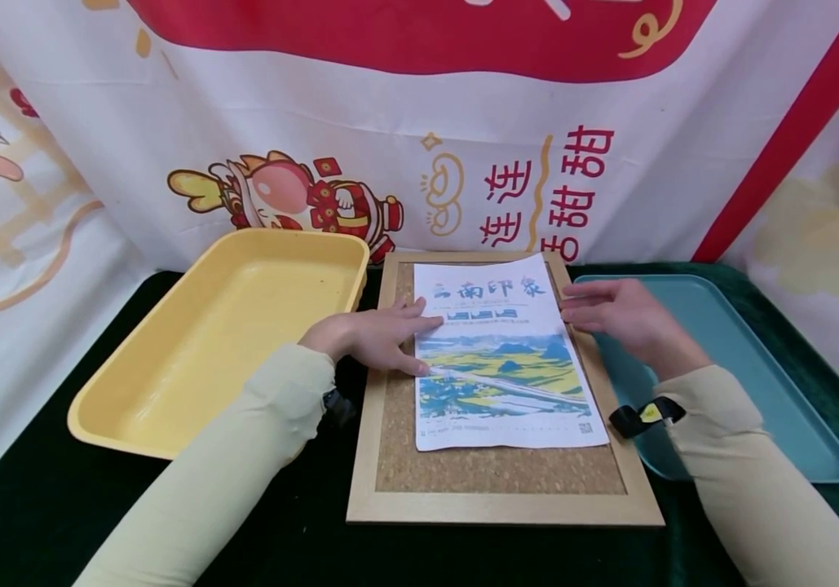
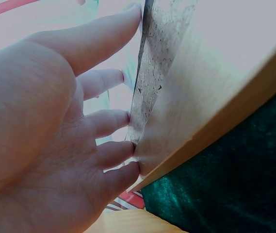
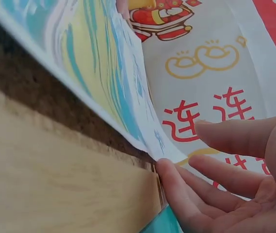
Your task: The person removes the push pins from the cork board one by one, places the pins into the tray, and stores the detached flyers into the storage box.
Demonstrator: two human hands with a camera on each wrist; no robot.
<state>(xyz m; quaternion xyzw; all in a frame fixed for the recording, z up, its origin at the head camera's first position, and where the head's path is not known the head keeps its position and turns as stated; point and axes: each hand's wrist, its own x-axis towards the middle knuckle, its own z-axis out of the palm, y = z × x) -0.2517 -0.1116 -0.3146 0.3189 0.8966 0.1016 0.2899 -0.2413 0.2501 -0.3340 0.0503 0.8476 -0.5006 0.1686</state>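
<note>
A printed paper sheet (image 1: 500,367) with a landscape picture and blue Chinese characters lies on a wood-framed cork board (image 1: 500,474). My left hand (image 1: 384,336) spreads its fingers over the sheet's left edge; in the left wrist view its thumb (image 2: 111,34) and fingertips meet that edge and the frame. On the opposite side, my right hand (image 1: 628,322) has its fingers extended at the board's right frame, close to the paper's upper right edge. The right wrist view shows the sheet (image 3: 96,58) raised off the cork along its side, with the right fingertips beside its corner.
A yellow tray (image 1: 170,391) stands left of the board, and a blue tray (image 1: 764,391) lies to the right, partly under the right arm. Dark green cloth (image 1: 302,530) covers the table. Behind hangs a white and red printed backdrop (image 1: 360,106).
</note>
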